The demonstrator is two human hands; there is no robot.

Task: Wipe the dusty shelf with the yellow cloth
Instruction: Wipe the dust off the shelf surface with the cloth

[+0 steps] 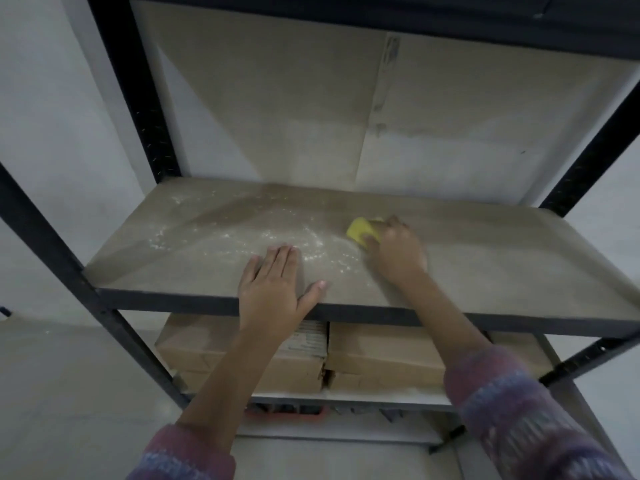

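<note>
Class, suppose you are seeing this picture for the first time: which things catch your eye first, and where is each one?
The bright yellow cloth stands out, held in the right hand near the middle of the shelf. Left of it lies a scatter of white dust, and the left hand rests flat at the shelf's front edge. Brown boxes sit on the level below.

My one wide-angle camera sits on my head, looking forward and down from close by onto the shelf (502,258) of the black rack (138,98), with boxes (381,351) showing beneath its front edge.
</note>
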